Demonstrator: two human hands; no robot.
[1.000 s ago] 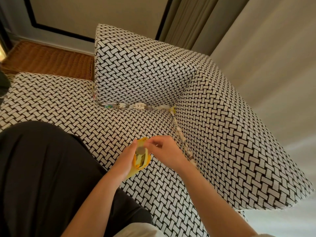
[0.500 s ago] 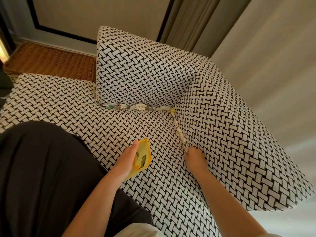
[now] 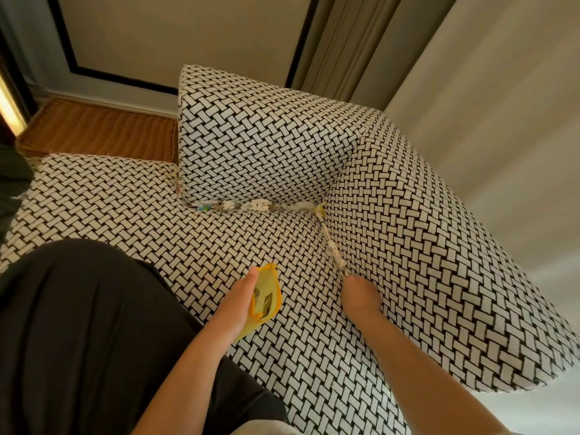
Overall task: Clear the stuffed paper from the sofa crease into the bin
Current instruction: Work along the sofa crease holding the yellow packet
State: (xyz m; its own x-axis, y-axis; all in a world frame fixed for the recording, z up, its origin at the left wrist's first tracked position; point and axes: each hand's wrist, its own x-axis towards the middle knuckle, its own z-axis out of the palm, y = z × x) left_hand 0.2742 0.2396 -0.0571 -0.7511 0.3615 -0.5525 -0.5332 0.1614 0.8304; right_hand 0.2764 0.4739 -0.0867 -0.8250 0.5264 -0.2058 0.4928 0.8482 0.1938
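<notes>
The left hand (image 3: 237,304) holds a small yellow bag (image 3: 272,282) just above the seat (image 3: 125,208). The thumb (image 3: 248,279) lies straight along the bag's edge. The other fingers are behind the bag and cannot be seen. The bag's mouth is open and faces up. Inside it are a few small bits that look grey and shiny. I cannot tell what they are.

The right hand (image 3: 359,293) is a little way to the right of the bag. It is pushed down into the crease where the seat meets the side cushion (image 3: 423,246). Only the back of the hand shows. Its fingers are hidden in the crease, so I cannot tell if they are open or if they hold anything. The hand is right at the near end of the line of paper.

The paper (image 3: 257,205) is stuffed into the sofa's creases. One line of white, crumpled bits runs under the back cushion (image 3: 257,136). A bit of yellow sits in the corner. From there a thinner line (image 3: 334,252) runs down the side crease to the right hand.

A brown woven basket (image 3: 103,133) sits behind the seat, next to the back cushion. A black cloth (image 3: 78,324) covers the person's lap. A curtain (image 3: 342,42) hangs behind the sofa.
</notes>
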